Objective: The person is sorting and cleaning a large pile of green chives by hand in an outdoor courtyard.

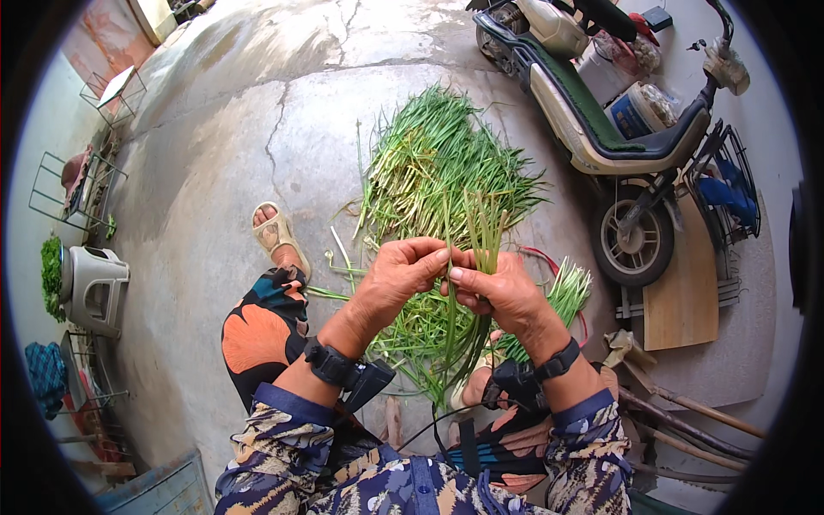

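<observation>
My right hand (506, 292) is closed round a small bunch of garlic chives (486, 230), long green stalks that stand up above the fist and trail below it. Beside it, the thumb and fingertips of my left hand (399, 273) pinch a thin green stalk at the bunch's edge. Beyond both hands, a big pile of garlic chives (438, 146) lies on the concrete, pale ends toward me. Loose trimmings (416, 330) are scattered beneath my wrists. Past my right wrist rests a neater bundle (568, 290) with white ends, near a red cord (585, 328).
A scooter (592, 112) stands at the far right, with a white bucket (639, 112) behind it. Boards (678, 292) and wooden poles (687, 403) lie at the right. On the left are a plastic stool (96, 287) and wire racks (73, 193). My sandalled foot (279, 236) is left of the pile.
</observation>
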The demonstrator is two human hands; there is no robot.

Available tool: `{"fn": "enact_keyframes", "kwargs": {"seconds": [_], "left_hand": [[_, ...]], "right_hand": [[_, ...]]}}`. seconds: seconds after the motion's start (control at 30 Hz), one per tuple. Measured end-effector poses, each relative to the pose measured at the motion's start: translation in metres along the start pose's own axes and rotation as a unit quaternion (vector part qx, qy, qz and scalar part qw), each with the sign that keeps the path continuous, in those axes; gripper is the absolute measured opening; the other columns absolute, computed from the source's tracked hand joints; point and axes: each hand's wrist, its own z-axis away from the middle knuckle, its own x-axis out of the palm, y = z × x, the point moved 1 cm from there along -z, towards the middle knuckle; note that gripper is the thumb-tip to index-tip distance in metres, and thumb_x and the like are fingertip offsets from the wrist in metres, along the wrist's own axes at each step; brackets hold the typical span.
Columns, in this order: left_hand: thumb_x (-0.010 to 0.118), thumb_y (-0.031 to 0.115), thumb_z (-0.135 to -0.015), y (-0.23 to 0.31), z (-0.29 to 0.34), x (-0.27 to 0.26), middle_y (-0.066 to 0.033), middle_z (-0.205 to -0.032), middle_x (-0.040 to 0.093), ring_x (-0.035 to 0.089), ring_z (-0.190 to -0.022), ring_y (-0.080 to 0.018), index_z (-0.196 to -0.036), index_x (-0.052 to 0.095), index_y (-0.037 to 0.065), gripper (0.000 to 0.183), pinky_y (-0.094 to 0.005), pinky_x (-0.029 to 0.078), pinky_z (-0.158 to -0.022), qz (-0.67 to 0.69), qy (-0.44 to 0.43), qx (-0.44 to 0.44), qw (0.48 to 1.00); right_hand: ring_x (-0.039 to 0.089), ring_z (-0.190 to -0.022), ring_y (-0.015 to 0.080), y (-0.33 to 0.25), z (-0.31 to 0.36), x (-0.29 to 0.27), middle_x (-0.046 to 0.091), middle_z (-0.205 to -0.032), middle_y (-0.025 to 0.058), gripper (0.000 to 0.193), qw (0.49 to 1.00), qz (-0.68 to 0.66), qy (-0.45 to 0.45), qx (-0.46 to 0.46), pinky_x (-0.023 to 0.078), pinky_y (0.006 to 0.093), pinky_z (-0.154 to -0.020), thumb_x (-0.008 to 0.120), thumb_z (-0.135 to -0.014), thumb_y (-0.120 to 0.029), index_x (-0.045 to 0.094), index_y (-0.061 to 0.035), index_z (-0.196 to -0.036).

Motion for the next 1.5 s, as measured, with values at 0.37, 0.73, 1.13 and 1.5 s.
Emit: {"fn": "enact_keyframes", "kwargs": {"seconds": [0.37, 0.73, 1.13, 1.5], "left_hand": [[0.052, 0.014, -0.093, -0.003, -0.017, -0.051, -0.0008, -0.078, 0.054, 0.044, -0.063, -0.0078, -0.099, 0.057, 0.002, 0.015, -0.0224, 0.035, -0.054, 0.272, 0.096, 0.053, 0.956], [0.066, 0.023, -0.086, -0.006, 0.0, -0.006, 0.0017, -0.07, 0.057, 0.048, -0.058, -0.0057, -0.091, 0.064, -0.001, 0.025, -0.021, 0.038, -0.05, -0.029, 0.126, -0.006, 0.992], [0.054, 0.024, -0.089, -0.009, -0.001, -0.003, -0.017, -0.066, 0.055, 0.056, -0.067, -0.038, -0.071, 0.053, 0.001, 0.029, -0.0449, 0.044, -0.058, -0.539, 0.194, 0.169, 0.802], [0.057, 0.02, -0.09, -0.008, -0.01, -0.068, -0.0004, -0.064, 0.057, 0.05, -0.055, -0.01, -0.07, 0.057, 0.002, 0.027, -0.0262, 0.038, -0.048, -0.148, 0.421, 0.18, 0.877]], "right_hand": [[0.045, -0.049, 0.0037, 0.007, 0.001, 0.0, 0.062, -0.066, 0.0026, 0.013, 0.997, 0.079, -0.003, 0.01, 0.032, 0.0189, -0.041, 0.065, -0.083, -0.012, 0.066, 0.0013, -0.086], [0.051, -0.054, 0.0065, 0.018, 0.004, 0.001, 0.06, -0.06, 0.0016, 0.011, 0.941, 0.28, 0.116, -0.148, 0.043, 0.0245, -0.049, 0.063, -0.079, -0.009, 0.066, 0.0021, -0.08], [0.046, -0.048, 0.0102, 0.024, 0.001, 0.006, 0.049, -0.052, 0.0065, 0.02, 0.867, 0.425, 0.137, -0.223, 0.04, 0.0304, -0.046, 0.063, -0.074, -0.006, 0.051, 0.0015, -0.061], [0.048, -0.053, 0.0068, 0.022, 0.01, 0.001, 0.056, -0.056, 0.0027, 0.013, 0.92, 0.344, 0.119, -0.148, 0.041, 0.0263, -0.049, 0.063, -0.076, -0.007, 0.059, 0.0014, -0.067]]}}
